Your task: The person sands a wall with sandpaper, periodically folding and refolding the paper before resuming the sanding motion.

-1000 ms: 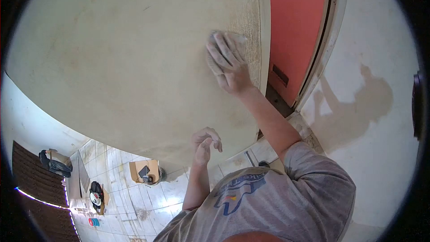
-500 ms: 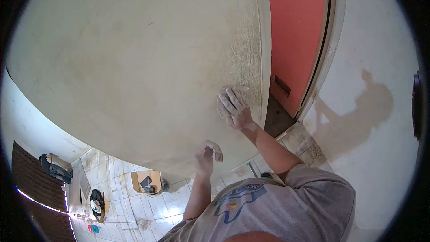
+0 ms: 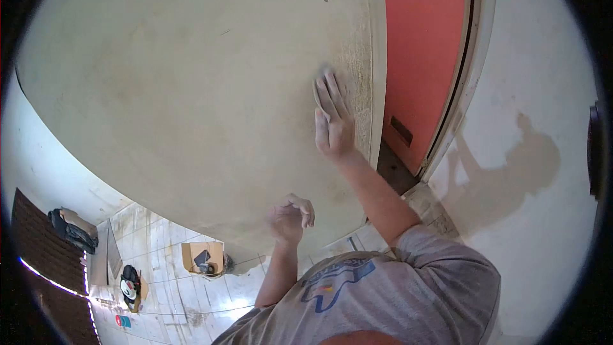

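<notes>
My right hand, dusty and pale, presses a thin grey sanding sheet flat against the pale wall; most of the sheet is hidden under the fingers. Beside it, near the wall's right edge, runs a rough, scratched strip. Lower down, my left hand is raised in front of the wall with its fingers loosely curled and apart, holding nothing.
A red door with a small slot stands right of the wall edge. On the tiled floor are a cardboard box with items inside, a red and blue container and a dark bag.
My right hand has slid up the wall with the sanding sheet, its fingers now pointing more upward. My left hand has shifted slightly, still raised and empty.
</notes>
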Tool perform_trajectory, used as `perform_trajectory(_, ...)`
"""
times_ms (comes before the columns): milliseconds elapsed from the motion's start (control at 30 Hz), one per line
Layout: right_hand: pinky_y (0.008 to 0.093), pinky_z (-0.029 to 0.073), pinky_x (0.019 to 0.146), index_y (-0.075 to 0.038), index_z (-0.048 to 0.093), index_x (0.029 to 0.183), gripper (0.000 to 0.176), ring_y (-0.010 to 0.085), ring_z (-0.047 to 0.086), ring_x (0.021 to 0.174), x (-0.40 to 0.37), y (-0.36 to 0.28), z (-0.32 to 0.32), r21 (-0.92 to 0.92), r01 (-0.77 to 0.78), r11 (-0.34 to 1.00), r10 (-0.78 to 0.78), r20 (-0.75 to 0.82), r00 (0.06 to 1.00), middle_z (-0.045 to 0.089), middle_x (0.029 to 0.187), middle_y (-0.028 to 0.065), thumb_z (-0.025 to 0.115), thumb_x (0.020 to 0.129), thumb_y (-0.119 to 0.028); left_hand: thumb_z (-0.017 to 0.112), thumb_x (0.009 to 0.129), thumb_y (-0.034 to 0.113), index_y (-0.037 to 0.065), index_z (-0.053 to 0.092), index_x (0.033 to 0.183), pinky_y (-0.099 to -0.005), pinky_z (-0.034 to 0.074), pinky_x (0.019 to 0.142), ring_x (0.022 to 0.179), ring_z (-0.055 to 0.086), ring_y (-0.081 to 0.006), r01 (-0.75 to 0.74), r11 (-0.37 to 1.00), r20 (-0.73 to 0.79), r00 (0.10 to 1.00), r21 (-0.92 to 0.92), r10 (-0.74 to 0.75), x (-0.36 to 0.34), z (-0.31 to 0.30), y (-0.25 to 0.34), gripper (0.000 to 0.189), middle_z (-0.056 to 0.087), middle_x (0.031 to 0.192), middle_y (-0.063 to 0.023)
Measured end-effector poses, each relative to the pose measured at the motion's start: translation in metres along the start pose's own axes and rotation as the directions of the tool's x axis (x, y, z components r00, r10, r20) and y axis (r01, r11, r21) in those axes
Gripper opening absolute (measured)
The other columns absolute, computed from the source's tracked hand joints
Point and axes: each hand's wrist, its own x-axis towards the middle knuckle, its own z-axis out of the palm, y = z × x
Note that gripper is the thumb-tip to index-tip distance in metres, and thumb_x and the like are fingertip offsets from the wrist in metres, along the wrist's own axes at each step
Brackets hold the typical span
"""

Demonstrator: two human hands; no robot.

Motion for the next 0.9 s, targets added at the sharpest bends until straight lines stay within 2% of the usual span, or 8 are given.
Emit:
perform_trajectory(100,0.0551,0.029,0.123,0.001,0.055,0.148,0.049,0.0493,0.036,0.149,-0.062,0.006,0.004,-0.05,-0.113,0.992,0.112,-0.013,0.994,0.043,0.159,0.0263,0.047,0.102,-0.012,0.033,0.097,0.074,-0.001,0.061,0.085,-0.0341,0.042,0.047,0.048,0.047,-0.0232,0.016,1.0,-0.036,0.999,0.016,-0.016,0.001,0.004,-0.001,0.081,0.053,0.057,-0.0113)
perform_trajectory(200,0.0556,0.029,0.123,0.001,0.054,0.149,0.049,0.0491,0.037,0.149,-0.092,0.009,0.003,-0.022,-0.103,0.994,0.104,0.074,0.992,0.042,0.16,0.0266,0.047,0.102,-0.012,0.028,0.096,0.078,0.0,0.06,0.083,-0.0341,0.041,0.047,0.048,0.046,-0.0236,0.022,0.999,-0.094,0.995,0.048,-0.018,0.002,0.002,-0.004,0.086,0.05,0.053,-0.0101)
perform_trajectory(400,0.0562,0.028,0.124,-0.002,0.05,0.152,0.052,0.0479,0.036,0.15,-0.002,0.02,0.001,-0.09,0.01,0.996,-0.011,-0.014,1.0,0.041,0.161,0.0244,0.046,0.101,-0.01,0.024,0.092,0.085,-0.002,0.06,0.083,-0.0349,0.041,0.049,0.05,0.047,-0.0243,0.088,0.996,-0.133,0.988,0.032,-0.083,0.013,0.0,-0.01,0.094,0.052,0.058,-0.0111)
perform_trajectory(500,0.0562,0.028,0.124,-0.002,0.05,0.152,0.052,0.0475,0.034,0.15,0.033,0.014,0.0,-0.049,-0.02,0.999,0.018,-0.039,0.999,0.041,0.162,0.0216,0.046,0.101,-0.01,0.024,0.089,0.089,-0.003,0.062,0.086,-0.0358,0.042,0.052,0.055,0.05,-0.025,0.144,0.988,-0.084,0.987,0.055,-0.139,0.02,0.007,-0.007,0.1,0.056,0.065,-0.0138)
perform_trajectory(667,0.0576,0.03,0.123,-0.004,0.05,0.152,0.056,0.0467,0.033,0.152,-0.01,0.027,0.006,-0.094,0.029,0.995,-0.02,0.09,0.996,0.038,0.164,0.0196,0.049,0.097,-0.007,0.026,0.084,0.092,-0.005,0.063,0.089,-0.0369,0.044,0.057,0.06,0.053,-0.0251,0.116,0.993,-0.028,0.993,-0.01,-0.116,0.024,0.002,-0.021,0.104,0.06,0.074,-0.0161)
perform_trajectory(767,0.059,0.029,0.123,-0.002,0.049,0.152,0.058,0.0452,0.033,0.152,-0.073,0.02,0.003,-0.04,-0.073,0.997,0.081,0.265,0.961,0.038,0.163,0.0213,0.05,0.094,-0.005,0.026,0.086,0.092,-0.002,0.06,0.086,-0.0343,0.04,0.052,0.054,0.048,-0.0235,0.086,0.995,-0.066,0.994,0.056,-0.083,0.033,0.008,-0.022,0.1,0.052,0.061,-0.0112)
perform_trajectory(867,0.058,0.033,0.122,0.002,0.054,0.147,0.053,0.0448,0.037,0.15,-0.122,0.002,-0.004,-0.084,-0.11,0.99,0.133,0.354,0.926,0.042,0.16,0.0235,0.05,0.095,-0.005,0.028,0.088,0.089,-0.001,0.06,0.086,-0.0341,0.04,0.051,0.053,0.047,-0.0223,0.063,0.997,-0.15,0.987,0.051,-0.055,0.03,0.001,-0.026,0.096,0.051,0.06,-0.01)
perform_trajectory(900,0.0571,0.034,0.122,0.003,0.055,0.146,0.052,0.0448,0.038,0.149,-0.124,0.002,-0.006,-0.025,-0.087,0.996,0.09,0.314,0.945,0.044,0.159,0.0239,0.051,0.094,-0.004,0.029,0.088,0.088,-0.001,0.06,0.086,-0.034,0.04,0.051,0.053,0.047,-0.022,0.065,0.997,-0.161,0.985,0.043,-0.058,0.028,-0.001,-0.025,0.094,0.051,0.06,-0.0096)
